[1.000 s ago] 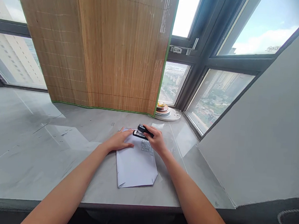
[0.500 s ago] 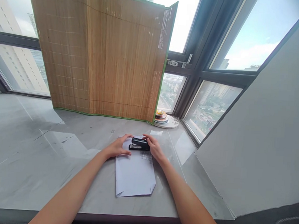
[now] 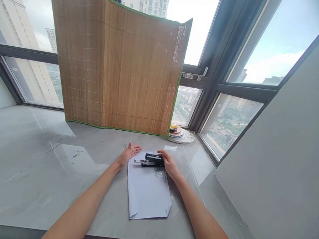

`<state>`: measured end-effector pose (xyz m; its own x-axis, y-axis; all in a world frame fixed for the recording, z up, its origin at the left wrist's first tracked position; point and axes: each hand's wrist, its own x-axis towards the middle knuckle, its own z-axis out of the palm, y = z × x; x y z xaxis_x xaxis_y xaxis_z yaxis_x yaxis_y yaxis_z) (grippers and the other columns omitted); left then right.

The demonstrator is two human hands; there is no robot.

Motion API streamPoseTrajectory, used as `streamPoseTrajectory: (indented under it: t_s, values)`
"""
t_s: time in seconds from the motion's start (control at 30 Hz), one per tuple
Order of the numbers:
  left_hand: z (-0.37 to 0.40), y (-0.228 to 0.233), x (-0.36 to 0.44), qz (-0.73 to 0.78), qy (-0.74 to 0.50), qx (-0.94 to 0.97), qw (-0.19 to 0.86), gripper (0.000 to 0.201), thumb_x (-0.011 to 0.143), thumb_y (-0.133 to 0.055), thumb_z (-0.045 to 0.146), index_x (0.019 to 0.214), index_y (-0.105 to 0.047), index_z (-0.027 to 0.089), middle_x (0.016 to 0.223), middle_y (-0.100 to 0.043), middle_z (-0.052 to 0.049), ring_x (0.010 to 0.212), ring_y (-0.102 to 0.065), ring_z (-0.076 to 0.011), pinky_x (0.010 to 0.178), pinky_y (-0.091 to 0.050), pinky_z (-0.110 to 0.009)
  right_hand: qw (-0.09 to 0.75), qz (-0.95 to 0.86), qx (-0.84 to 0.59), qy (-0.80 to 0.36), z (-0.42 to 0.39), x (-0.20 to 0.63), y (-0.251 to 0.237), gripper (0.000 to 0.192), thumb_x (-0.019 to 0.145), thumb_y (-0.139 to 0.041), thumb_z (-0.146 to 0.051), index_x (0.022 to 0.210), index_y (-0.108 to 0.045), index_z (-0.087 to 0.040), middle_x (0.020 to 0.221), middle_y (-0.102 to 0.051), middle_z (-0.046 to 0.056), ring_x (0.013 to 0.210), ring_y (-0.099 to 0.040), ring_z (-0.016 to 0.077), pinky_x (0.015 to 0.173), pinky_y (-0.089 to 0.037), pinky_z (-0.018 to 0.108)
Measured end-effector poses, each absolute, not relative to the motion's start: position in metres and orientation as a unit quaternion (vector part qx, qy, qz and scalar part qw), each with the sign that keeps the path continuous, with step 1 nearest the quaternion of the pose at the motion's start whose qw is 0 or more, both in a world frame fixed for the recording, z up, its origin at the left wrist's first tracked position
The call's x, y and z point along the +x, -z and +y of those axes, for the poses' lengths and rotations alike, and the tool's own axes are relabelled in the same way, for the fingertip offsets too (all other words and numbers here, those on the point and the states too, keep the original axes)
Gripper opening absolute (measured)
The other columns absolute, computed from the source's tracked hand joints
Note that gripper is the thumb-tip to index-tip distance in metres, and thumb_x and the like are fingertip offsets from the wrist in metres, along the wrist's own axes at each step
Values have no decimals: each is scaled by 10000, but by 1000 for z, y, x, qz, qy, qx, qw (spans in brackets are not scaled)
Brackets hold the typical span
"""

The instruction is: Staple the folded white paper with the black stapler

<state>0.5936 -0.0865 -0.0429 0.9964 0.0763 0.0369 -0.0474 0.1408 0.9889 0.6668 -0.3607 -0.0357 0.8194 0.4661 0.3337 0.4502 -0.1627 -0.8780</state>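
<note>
A white sheaf of paper [image 3: 148,190] with folded lower corners lies on the grey stone sill [image 3: 52,178]. A black stapler [image 3: 152,159] rests across its far end, its metal tray slid out to the left. My right hand [image 3: 168,163] grips the stapler's right end. My left hand [image 3: 129,153] lies flat, fingers spread, at the paper's far left corner, just left of the stapler's metal tip.
A bamboo screen [image 3: 119,67] with green trim stands upright behind the paper. A stack of round plates [image 3: 178,133] sits in the window corner to the right. Window frames [image 3: 217,83] line the back, and a grey wall [image 3: 280,158] rises at right.
The stapler went from raised in my right hand to lying on the paper, and its metal tray now sticks out left. My left hand shifted off the paper toward its far corner.
</note>
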Motion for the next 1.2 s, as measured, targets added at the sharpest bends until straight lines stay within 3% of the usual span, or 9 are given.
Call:
streamPoseTrajectory:
  t_s: [0.13,0.27,0.4,0.53,0.63,0.87,0.97,1.07,1.2]
  values:
    - [-94,40,591,18,-57,661,748,844,920,-421,844,1278,-648,114,1445,-623,-257,1426,-541,-354,1248,-332,-503,568,-360,-740,-23,-362,660,30,358,994,-508,-423,1228,-701,-234,1172,-770,87,1087,-704,257,962,-533,416]
    - [-101,37,591,18,-96,649,755,749,934,-519,775,1227,-664,101,1381,-664,-259,1382,-581,-350,1235,-355,-497,495,-418,-762,24,-361,653,28,312,824,-752,-275,1132,-760,-228,1067,-790,70,983,-725,262,933,-554,422]
    - [-107,28,586,31,-76,570,818,606,1023,-452,666,1224,-666,136,1404,-663,-215,1330,-629,-307,1211,-390,-478,492,-445,-730,167,-358,646,24,254,901,-705,-215,1143,-767,-261,1043,-789,73,938,-713,255,860,-583,426]
    - [-105,21,581,41,81,472,877,651,1059,-360,629,1137,-698,78,1267,-716,-255,1186,-710,-295,1132,-471,-441,420,-503,-703,275,-355,639,18,321,1000,-584,-166,1186,-772,-347,1139,-794,60,1040,-712,258,928,-575,476]
    - [-100,22,579,46,136,424,894,582,1073,-409,547,1108,-712,52,1168,-744,-249,1096,-737,-268,1072,-512,-391,354,-542,-706,289,-355,637,16,361,1022,-562,-158,1216,-762,-387,1159,-798,29,1045,-722,244,958,-566,481]
    - [-101,26,581,103,109,380,913,357,1091,-447,271,1044,-723,50,1035,-767,-182,999,-759,-214,1055,-539,-342,279,-597,-701,272,-357,633,14,415,1046,-550,-141,1336,-700,-396,1224,-782,-6,1109,-709,221,1060,-533,472]
    - [-101,24,580,120,95,378,913,296,1071,-480,220,1030,-722,54,1033,-763,-182,1003,-759,-214,1079,-537,-340,322,-577,-694,285,-355,632,12,413,1024,-555,-126,1296,-721,-388,1176,-793,13,1074,-715,237,1019,-554,490]
    - [-98,22,580,119,35,377,918,242,1044,-522,219,989,-720,91,1045,-760,-170,1043,-749,-214,1141,-512,-350,440,-466,-709,293,-354,633,9,309,968,-612,-163,1178,-768,-327,1088,-793,67,973,-713,265,878,-592,477]
    - [-97,18,580,113,-9,387,915,220,986,-515,162,1022,-722,97,1095,-751,-163,1077,-738,-212,1193,-483,-385,541,-363,-743,153,-360,639,7,220,781,-776,-233,1000,-777,-248,903,-748,51,753,-666,227,600,-523,336]
